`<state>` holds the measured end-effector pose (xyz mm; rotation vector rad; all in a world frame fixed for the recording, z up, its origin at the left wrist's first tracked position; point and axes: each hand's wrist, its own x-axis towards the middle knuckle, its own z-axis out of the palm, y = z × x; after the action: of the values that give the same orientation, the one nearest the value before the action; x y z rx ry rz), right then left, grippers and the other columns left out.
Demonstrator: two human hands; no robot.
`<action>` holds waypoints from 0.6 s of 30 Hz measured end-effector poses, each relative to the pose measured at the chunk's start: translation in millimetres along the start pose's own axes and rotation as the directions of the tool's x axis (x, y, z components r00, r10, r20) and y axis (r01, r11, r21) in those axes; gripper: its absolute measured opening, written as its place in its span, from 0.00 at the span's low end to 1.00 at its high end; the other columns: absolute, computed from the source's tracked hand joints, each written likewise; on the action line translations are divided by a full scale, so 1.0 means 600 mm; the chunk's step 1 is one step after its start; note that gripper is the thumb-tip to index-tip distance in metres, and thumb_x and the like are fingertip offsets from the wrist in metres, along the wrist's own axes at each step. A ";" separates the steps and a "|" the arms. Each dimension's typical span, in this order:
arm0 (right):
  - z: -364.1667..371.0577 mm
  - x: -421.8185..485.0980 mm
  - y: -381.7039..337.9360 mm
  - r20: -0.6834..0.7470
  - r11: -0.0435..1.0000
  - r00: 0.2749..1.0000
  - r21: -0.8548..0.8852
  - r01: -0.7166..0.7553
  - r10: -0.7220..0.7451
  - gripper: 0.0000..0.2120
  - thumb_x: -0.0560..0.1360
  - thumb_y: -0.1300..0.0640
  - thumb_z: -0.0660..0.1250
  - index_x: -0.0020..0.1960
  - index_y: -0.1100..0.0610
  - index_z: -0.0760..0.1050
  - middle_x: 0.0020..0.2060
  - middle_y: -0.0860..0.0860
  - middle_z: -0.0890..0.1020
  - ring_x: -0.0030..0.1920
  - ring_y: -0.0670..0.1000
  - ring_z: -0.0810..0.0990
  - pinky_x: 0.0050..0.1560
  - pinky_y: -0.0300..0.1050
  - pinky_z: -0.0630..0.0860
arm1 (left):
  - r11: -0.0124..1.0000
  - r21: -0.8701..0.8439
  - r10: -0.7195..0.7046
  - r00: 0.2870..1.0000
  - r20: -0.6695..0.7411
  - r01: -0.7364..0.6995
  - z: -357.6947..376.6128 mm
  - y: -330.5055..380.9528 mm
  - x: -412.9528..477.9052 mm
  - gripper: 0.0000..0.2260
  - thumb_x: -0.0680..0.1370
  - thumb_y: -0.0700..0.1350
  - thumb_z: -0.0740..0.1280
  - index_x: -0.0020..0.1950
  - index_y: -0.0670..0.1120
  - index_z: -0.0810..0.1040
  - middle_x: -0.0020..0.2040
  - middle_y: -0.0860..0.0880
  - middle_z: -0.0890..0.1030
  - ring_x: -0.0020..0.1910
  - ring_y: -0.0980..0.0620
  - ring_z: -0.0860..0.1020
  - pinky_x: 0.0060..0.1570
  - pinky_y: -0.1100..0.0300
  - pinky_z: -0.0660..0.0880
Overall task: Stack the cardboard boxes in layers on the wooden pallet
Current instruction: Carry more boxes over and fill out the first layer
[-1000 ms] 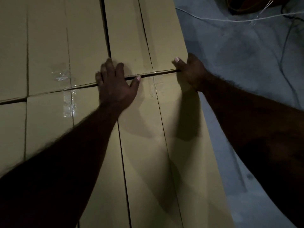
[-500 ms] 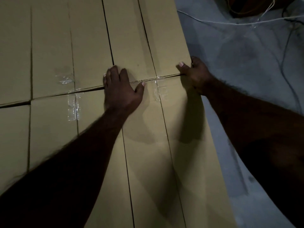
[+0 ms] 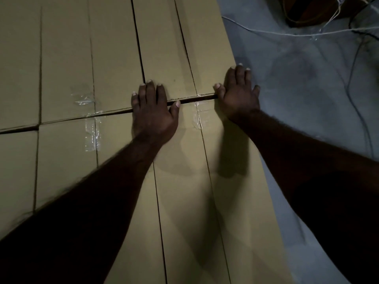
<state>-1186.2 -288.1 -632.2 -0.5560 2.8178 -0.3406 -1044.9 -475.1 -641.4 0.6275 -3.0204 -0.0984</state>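
The cardboard boxes (image 3: 67, 58) lay packed edge to edge in one flat layer across the left and middle of the view, their tan tops level. At the layer's right side a near box (image 3: 184, 201) met a far box (image 3: 164, 48), with a narrow dark gap (image 3: 190, 99) between their ends.

The left hand (image 3: 152, 113) lay palm down on the far end of the near box. Its fingers were straight and close together, reaching over the gap onto the far box, and its thumb was spread right with the tip at the gap. It held nothing.

The right hand (image 3: 239, 95) sat at the right edge of the layer, where the gap ended. Its fingers were straight, slightly spread and pointing away, and its thumb tip rested on the far box just beside the gap. It gripped nothing, but whether its palm pressed on the box could not be told.

A strip of clear tape (image 3: 200, 117) crossed the near box's seam between the two hands. The grey concrete floor (image 3: 307, 99) ran along the right, with a white cord (image 3: 287, 33) across its far part and a dark cable (image 3: 354, 95) nearer.
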 end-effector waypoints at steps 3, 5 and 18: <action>-0.004 0.005 -0.002 -0.002 0.976 0.998 -0.207 0.063 -0.065 0.34 0.83 0.40 0.41 0.81 0.60 0.48 0.81 0.58 0.49 0.81 0.59 0.42 0.74 0.73 0.40 | 1.000 0.014 0.021 1.000 0.007 -0.021 0.000 -0.001 0.001 0.31 0.83 0.60 0.46 0.78 0.40 0.60 0.78 0.37 0.59 0.78 0.38 0.56 0.76 0.39 0.53; -0.005 0.006 -0.015 0.045 0.949 0.989 -0.278 0.145 -0.138 0.34 0.83 0.39 0.41 0.81 0.59 0.47 0.81 0.57 0.49 0.81 0.58 0.42 0.74 0.72 0.39 | 1.000 0.000 0.026 1.000 0.017 -0.026 0.001 -0.001 0.001 0.30 0.83 0.59 0.46 0.78 0.40 0.59 0.79 0.38 0.58 0.79 0.38 0.54 0.76 0.40 0.51; 0.013 -0.011 -0.057 0.096 0.934 0.955 -0.204 0.294 -0.280 0.36 0.82 0.34 0.44 0.82 0.54 0.46 0.82 0.55 0.47 0.81 0.57 0.43 0.77 0.63 0.40 | 0.996 -0.050 0.077 0.997 0.018 -0.076 0.000 -0.008 -0.004 0.31 0.83 0.58 0.47 0.78 0.37 0.60 0.78 0.36 0.60 0.78 0.38 0.56 0.77 0.42 0.50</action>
<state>-1166.4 -317.5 -629.0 -1.0132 2.7261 -0.0632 -1041.1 -478.7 -642.0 0.5094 -3.0465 -0.1759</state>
